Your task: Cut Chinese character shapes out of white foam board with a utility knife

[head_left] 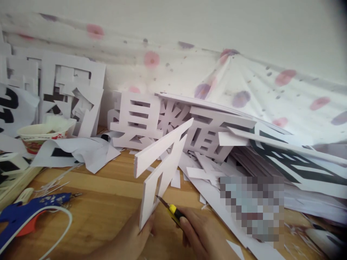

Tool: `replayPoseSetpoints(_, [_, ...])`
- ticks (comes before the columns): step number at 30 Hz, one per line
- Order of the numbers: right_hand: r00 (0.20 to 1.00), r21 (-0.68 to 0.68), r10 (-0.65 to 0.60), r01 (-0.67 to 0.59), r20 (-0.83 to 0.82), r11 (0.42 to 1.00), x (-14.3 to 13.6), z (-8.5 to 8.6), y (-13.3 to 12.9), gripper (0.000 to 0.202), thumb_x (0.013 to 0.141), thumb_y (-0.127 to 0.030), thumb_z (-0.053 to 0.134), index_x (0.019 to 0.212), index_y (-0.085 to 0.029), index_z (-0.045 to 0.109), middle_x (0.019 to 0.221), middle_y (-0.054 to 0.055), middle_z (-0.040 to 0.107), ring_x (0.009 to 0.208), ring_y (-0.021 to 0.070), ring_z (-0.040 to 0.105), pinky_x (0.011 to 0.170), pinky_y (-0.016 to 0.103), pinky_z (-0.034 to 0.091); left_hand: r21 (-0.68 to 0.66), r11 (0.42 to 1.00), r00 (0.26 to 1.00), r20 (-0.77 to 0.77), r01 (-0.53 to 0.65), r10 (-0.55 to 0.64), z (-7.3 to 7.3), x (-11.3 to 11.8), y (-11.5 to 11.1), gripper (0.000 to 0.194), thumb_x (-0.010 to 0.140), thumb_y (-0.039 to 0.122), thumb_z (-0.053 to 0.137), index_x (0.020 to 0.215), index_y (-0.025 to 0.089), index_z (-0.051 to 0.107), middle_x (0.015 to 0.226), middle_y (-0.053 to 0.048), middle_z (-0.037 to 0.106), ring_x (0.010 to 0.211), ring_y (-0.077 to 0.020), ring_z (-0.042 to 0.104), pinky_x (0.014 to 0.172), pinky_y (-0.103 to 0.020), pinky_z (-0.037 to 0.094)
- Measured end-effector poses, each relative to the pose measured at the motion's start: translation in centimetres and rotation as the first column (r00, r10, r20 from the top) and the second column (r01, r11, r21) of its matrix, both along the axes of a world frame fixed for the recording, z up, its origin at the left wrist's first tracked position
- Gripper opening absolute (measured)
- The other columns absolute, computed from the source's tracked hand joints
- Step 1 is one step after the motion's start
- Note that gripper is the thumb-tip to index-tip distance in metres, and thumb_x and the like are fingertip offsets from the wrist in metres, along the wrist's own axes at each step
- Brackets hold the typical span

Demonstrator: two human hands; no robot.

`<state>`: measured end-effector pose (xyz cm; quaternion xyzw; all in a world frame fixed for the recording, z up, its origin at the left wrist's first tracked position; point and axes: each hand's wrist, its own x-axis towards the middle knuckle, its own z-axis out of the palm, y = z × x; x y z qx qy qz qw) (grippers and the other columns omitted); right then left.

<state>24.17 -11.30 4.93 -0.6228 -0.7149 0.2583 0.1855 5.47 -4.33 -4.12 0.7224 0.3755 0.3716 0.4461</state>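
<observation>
Foam cutout (pixel 159 164) in left hand's (pixel 141 231) grip, right hand (pixel 202 234) clasping knife (pixel 169 208), glue gun (pixel 29 213) nearby.

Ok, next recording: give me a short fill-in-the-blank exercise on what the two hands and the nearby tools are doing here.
1. The left hand holds a white foam-board cut-out by its ____ edge.
2. The right hand holds a utility knife whose handle is black and ____.
3. The glue gun at the left, lying on the wooden table, is ____ with an orange trigger.

Missing words: bottom; yellow; blue
</observation>
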Motion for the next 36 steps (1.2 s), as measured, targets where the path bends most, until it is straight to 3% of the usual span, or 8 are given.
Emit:
replayPoseSetpoints(4, [0.997,-0.045,-0.017,0.013,-0.071,0.999,-0.1,0.1,0.0,0.039,0.093,-0.041,0.018,0.092,-0.02,0.051,0.071,0.003,0.06,0.07,0.0176,0.056,0.069,0.032,0.041,-0.024,0.999,0.998,-0.042,0.044,-0.045,-0.2,-0.1,0.1,0.033,0.089,0.04,0.039,0.116,0.027,0.055,0.064,-0.001,0.061,0.067,-0.0198,0.059,0.075,-0.03,0.049])
replayPoseSetpoints(8, [0.997,-0.04,-0.006,0.003,-0.074,0.999,-0.1,-0.3,-0.1,0.038,0.094,-0.039,0.017,0.102,-0.019,0.049,0.069,0.002,0.06,0.067,0.0172,0.057,0.066,0.03,0.04,-0.031,0.997,0.997,-0.019,0.074,-0.074,0.4,-0.1,0.1,0.04,0.088,0.039,0.042,0.127,0.028,0.045,0.071,-0.001,0.064,0.067,-0.0197,0.059,0.074,-0.031,0.05])
replayPoseSetpoints(13, [1.0,0.017,-0.025,0.025,0.003,1.0,-0.2,-1.0,-0.2,0.036,0.094,-0.037,0.021,0.105,-0.021,0.05,0.088,0.006,0.065,0.081,0.0187,0.06,0.069,0.028,0.04,-0.033,0.995,0.995,-0.037,0.093,-0.094,1.2,0.0,0.0,0.042,0.09,0.035,0.039,0.131,0.028,0.038,0.076,-0.002,0.063,0.067,-0.0191,0.059,0.072,-0.03,0.051])
replayPoseSetpoints(18, [0.996,-0.036,-0.017,0.02,0.086,0.999,-0.2,-1.2,0.1,0.037,0.093,-0.037,0.02,0.096,-0.02,0.053,0.08,0.006,0.064,0.07,0.0192,0.059,0.061,0.028,0.039,-0.038,0.996,0.99,-0.11,0.083,-0.087,1.2,0.0,0.0,0.042,0.09,0.032,0.036,0.131,0.026,0.036,0.079,-0.002,0.06,0.077,-0.0202,0.058,0.079,-0.033,0.047])
replayPoseSetpoints(23, [0.995,-0.066,0.064,-0.06,0.076,0.996,0.1,-0.4,0.3,0.035,0.092,-0.037,0.024,0.095,-0.019,0.054,0.088,0.008,0.064,0.078,0.0203,0.059,0.064,0.029,0.041,-0.088,0.993,0.99,-0.104,0.081,-0.09,1.2,0.0,-0.2,0.046,0.09,0.031,0.034,0.134,0.024,0.027,0.089,-0.004,0.059,0.077,-0.0196,0.055,0.079,-0.034,0.046])
replayPoseSetpoints(29, [0.997,0.007,-0.024,0.024,0.075,1.0,0.1,-0.7,0.2,0.038,0.092,-0.04,0.021,0.1,-0.021,0.052,0.089,0.008,0.064,0.079,0.021,0.06,0.065,0.03,0.043,-0.117,0.988,0.978,-0.168,0.102,-0.121,1.8,0.1,-0.1,0.035,0.087,0.037,0.033,0.111,0.018,0.05,0.079,-0.006,0.058,0.074,-0.0212,0.054,0.077,-0.037,0.046])
replayPoseSetpoints(36, [0.99,-0.022,0.039,-0.036,0.136,0.999,0.0,-0.8,0.3,0.034,0.091,-0.034,0.027,0.102,-0.019,0.056,0.095,0.009,0.065,0.084,0.0228,0.061,0.07,0.033,0.045,-0.112,0.99,0.992,-0.082,0.083,-0.093,1.6,0.1,0.0,0.034,0.086,0.037,0.04,0.117,0.025,0.049,0.075,-0.002,0.061,0.073,-0.0201,0.056,0.081,-0.033,0.046])
